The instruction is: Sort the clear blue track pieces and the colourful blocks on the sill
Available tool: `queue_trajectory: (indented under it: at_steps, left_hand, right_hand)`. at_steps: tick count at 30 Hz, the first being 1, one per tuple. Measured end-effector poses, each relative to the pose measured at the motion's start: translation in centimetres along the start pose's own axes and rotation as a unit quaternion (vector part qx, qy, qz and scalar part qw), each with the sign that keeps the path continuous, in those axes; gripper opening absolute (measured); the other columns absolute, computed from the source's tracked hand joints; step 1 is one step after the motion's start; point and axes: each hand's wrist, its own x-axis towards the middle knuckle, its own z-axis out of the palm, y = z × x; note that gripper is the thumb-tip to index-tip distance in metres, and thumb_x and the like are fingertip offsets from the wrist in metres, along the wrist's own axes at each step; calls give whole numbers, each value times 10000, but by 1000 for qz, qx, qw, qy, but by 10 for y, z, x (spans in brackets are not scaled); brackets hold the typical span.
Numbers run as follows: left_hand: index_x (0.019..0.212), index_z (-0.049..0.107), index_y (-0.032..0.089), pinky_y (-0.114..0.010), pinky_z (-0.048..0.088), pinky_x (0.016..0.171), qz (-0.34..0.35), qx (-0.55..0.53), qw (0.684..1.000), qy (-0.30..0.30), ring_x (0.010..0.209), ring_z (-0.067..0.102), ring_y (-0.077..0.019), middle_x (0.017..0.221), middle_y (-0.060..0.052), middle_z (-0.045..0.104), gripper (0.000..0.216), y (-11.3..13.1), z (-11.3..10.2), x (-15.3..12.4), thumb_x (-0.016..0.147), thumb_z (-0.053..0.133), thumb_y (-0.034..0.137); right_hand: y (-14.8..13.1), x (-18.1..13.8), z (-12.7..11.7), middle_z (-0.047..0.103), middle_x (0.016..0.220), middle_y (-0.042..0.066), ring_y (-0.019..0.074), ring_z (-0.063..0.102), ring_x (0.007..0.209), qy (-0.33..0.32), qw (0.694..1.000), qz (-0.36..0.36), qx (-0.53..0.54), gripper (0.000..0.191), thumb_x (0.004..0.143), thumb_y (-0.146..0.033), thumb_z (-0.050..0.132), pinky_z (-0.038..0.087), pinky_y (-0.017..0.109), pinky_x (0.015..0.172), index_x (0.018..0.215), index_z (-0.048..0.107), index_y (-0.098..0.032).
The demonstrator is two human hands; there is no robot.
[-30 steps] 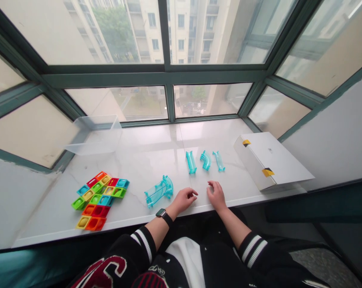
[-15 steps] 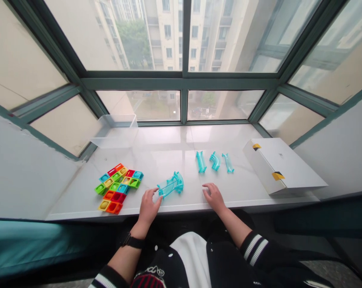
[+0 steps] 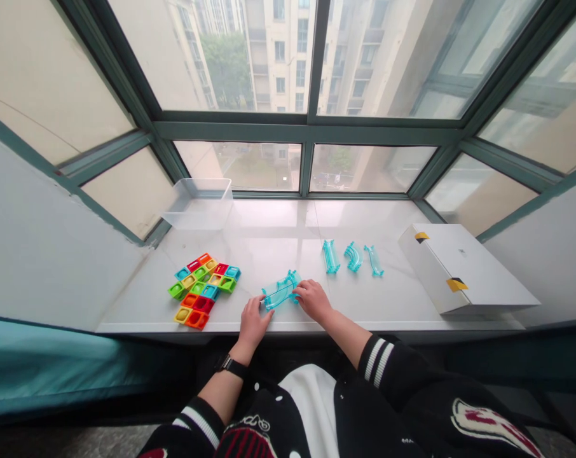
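Note:
Close to the sill's front edge lies a small group of translucent teal track pieces (image 3: 279, 292), one straight channel at the left meeting other pieces at the right. My left hand (image 3: 254, 323) grips the near left end of the channel between thumb and fingers. At the right end of the group, the closed fingers of my right hand (image 3: 313, 300) hold a teal piece and partly cover it. Three separate teal pieces stand in a row farther right: a straight channel (image 3: 331, 257), a curved one (image 3: 353, 257) and a slimmer one (image 3: 374, 261).
Left of my hands is a cluster of coloured square blocks (image 3: 205, 289) in red, orange, yellow, green and blue. A clear plastic bin (image 3: 199, 213) stands at the back left. At the right is a white box (image 3: 479, 270) with yellow-black tabs. Window frames (image 3: 288, 132) border the sill.
My right hand has moved left from the bare sill onto the right end of the teal track pieces. My left hand stays at their left end. The whole view has shifted slightly.

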Motion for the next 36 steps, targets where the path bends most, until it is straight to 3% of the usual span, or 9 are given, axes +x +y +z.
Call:
queue_trajectory:
  at_steps: [3,12,17,20,23,25,29,34,36]
  left_hand:
    - [1250,628,237,-506,554,1007,7,11,1000,3,1114,675,-306,1203,-104,707,408,2,-1,-1,860,699,333]
    - [1208,644,239,-525,542,1017,1,35,999,14,1127,673,-321,1194,-104,717,347,6,0,-2,901,668,399]
    - [1246,637,233,-520,548,1022,-2,-2,1000,8,1131,668,-311,1194,-110,693,384,11,-6,-3,901,671,398]
    - [1285,623,234,-511,545,1033,-11,-34,999,11,1129,659,-296,1218,-113,666,413,19,-15,-3,917,671,415]
    - [1290,625,239,-492,555,998,-15,-64,998,6,1107,661,-280,1232,-110,655,389,37,-23,-2,953,644,433]
    - [1276,635,239,-455,573,937,-6,-95,995,-10,1088,669,-268,1226,-109,657,371,54,-27,1,971,630,450]
    - [1308,626,238,-400,595,887,10,-188,981,-53,1093,688,-250,1279,-120,664,397,95,-29,10,982,638,464]
    - [1545,445,303,-428,605,975,2,-294,952,-86,1200,679,-254,1498,-138,578,675,140,-27,22,947,716,459]
    - [1523,486,304,-436,602,998,8,-306,947,-94,1188,685,-250,1495,-129,590,643,152,-27,26,946,720,464]
  right_hand:
    - [1,2,2,749,1055,85,251,617,969,1,1000,7,13,137,944,-150,695,470,372,882,971,783,-252]
    - [6,-5,-9,737,964,39,209,677,908,52,977,80,188,133,932,-158,645,507,325,840,919,739,-250]
    - [17,-15,-25,745,950,45,219,678,891,98,930,140,325,115,915,-344,679,524,353,825,907,737,-246]
    - [27,-27,-38,740,894,37,221,675,843,99,873,210,429,256,852,-484,750,541,372,820,899,724,-234]
    - [33,-42,-54,728,843,25,214,673,813,91,812,252,518,388,776,-576,821,550,384,826,896,718,-221]
    - [34,-52,-65,725,833,25,208,669,805,94,792,268,540,442,737,-603,858,548,387,829,895,724,-213]
    - [26,-65,-81,724,815,23,194,660,784,80,780,281,554,447,715,-592,893,542,382,824,885,751,-203]
    - [10,-70,-86,716,805,20,179,644,753,41,777,265,570,407,724,-549,897,536,366,792,861,756,-194]
    - [5,-72,-86,706,802,18,175,640,746,30,779,251,573,387,749,-534,884,533,355,771,868,749,-192]
